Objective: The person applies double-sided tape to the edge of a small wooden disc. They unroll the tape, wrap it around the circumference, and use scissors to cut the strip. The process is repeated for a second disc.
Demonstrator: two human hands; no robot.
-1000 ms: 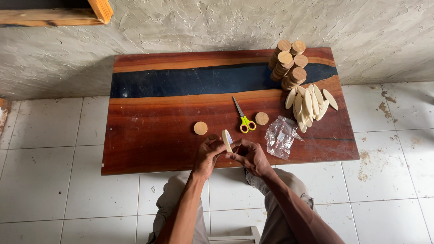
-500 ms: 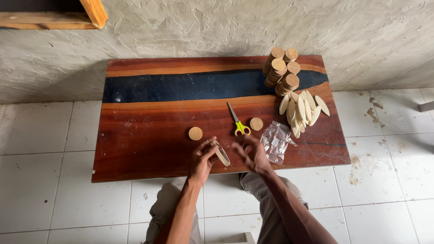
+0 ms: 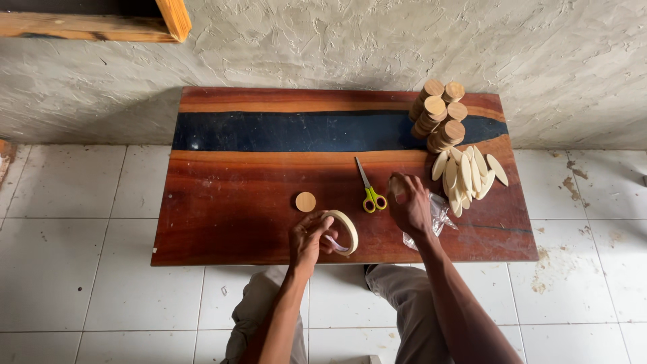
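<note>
Two hands busy above the near edge of the tabletop (image 3: 222,222). Left hand (image 3: 306,239), grip pinching a roll of pale tape (image 3: 346,228) held upright, seemingly with a short clear length drawn from it. Right hand (image 3: 411,205), grip closed round a round wooden disc (image 3: 397,184), lifted just right of the yellow-handled scissors (image 3: 371,195) and over a crumpled clear plastic bag (image 3: 441,217). Judged as a picking-up and tape-readying step: disc in one hand, tape in the other, not yet brought together. Calls next for bringing the two near each other between the hands, with the scissors within easy reach between them.

Plenty of bare wood on the left half, only a lone wooden disc (image 3: 305,201) lying there. Crowded on the far right: stacks of discs (image 3: 438,118) standing near the far edge, a fan of pale oval pieces (image 3: 468,172) just nearer. Worth minding the near edge, close under the tape, and the stacks when reaching right. Rough wall right behind the far edge; tiled floor (image 3: 81,269) all round.
</note>
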